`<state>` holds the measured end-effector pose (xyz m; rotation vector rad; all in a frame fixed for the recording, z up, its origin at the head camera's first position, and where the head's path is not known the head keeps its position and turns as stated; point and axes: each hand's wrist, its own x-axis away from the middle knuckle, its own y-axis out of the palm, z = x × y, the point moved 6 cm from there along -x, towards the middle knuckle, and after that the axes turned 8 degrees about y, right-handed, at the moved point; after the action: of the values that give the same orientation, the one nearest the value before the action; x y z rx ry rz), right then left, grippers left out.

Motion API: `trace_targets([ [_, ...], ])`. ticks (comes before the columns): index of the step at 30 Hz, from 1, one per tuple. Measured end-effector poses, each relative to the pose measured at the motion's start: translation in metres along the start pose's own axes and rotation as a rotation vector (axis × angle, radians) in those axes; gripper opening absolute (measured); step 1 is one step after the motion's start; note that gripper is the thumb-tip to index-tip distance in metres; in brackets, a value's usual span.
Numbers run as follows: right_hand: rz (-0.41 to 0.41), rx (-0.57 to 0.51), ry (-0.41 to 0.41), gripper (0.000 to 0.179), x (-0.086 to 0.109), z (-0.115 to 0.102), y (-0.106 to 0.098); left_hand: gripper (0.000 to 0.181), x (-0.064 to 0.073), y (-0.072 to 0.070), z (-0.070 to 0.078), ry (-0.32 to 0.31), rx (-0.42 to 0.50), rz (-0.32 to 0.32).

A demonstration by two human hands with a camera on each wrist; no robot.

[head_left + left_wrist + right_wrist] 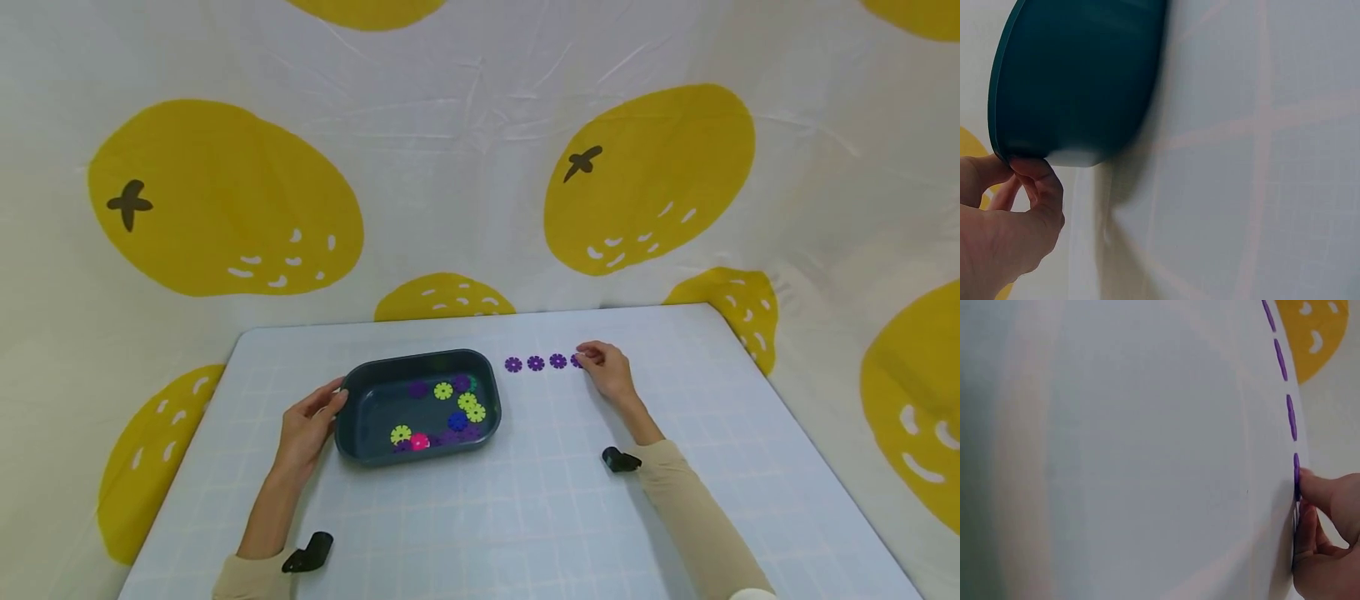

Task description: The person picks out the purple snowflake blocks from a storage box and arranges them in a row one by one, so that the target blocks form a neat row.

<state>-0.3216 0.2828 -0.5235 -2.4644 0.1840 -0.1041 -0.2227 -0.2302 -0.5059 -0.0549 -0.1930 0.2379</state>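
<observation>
A dark blue-green tray (365, 460) stands left of centre on the table, holding several notched snowflake discs in yellow, purple, blue, green and pink. My left hand (306, 429) pinches its left rim; the left wrist view shows thumb and fingers (1038, 178) at the rim's edge. To the tray's right, purple snowflake discs (536, 363) lie flat in a straight row. At the row's right end, my right hand (611, 379) pinches a purple disc (1297, 464) low against the tabletop. The fingers partly hide that end of the row.
The white gridded table (540, 517) ends at a back edge just behind the row. Behind it hangs a pale cloth (465, 183) printed with yellow fruit. Black wrist cameras (619, 460) sit at both sleeves.
</observation>
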Motion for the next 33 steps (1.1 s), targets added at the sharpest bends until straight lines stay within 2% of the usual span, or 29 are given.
trace_targets([
  [8,0.003,-0.022,0.055,0.028,0.003,0.008,-0.003,0.058,0.002,0.003,0.001,0.019,0.001,-0.002],
  [12,0.007,-0.061,0.053,0.027,0.007,0.002,-0.003,0.058,0.002,0.003,0.001,0.028,-0.012,0.004],
  [21,-0.028,-0.110,-0.025,0.022,0.013,-0.027,-0.001,0.058,0.003,0.000,0.002,0.028,-0.049,0.006],
  [33,-0.068,-0.109,-0.125,0.020,0.024,-0.066,0.009,0.057,0.002,0.002,0.001,0.028,-0.061,0.003],
])
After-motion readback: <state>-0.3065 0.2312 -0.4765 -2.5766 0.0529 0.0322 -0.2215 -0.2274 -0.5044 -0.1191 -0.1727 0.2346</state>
